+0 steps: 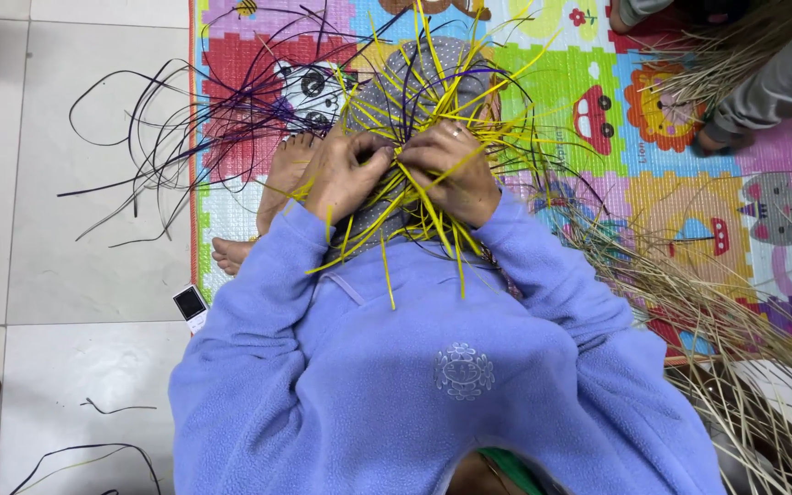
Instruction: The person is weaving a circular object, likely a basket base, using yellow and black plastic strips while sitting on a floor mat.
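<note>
Gripping yellow strips (414, 197) between them, both hands (left (346, 174), right (451, 170)) clench tight

Both hands (401, 174) close together, seemingly clenched

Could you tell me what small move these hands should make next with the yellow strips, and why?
Probably draw the next loose yellow strip across and tuck it in: both the left hand and right hand pinch the crossing point, while many strip ends splay out unwoven.
</note>
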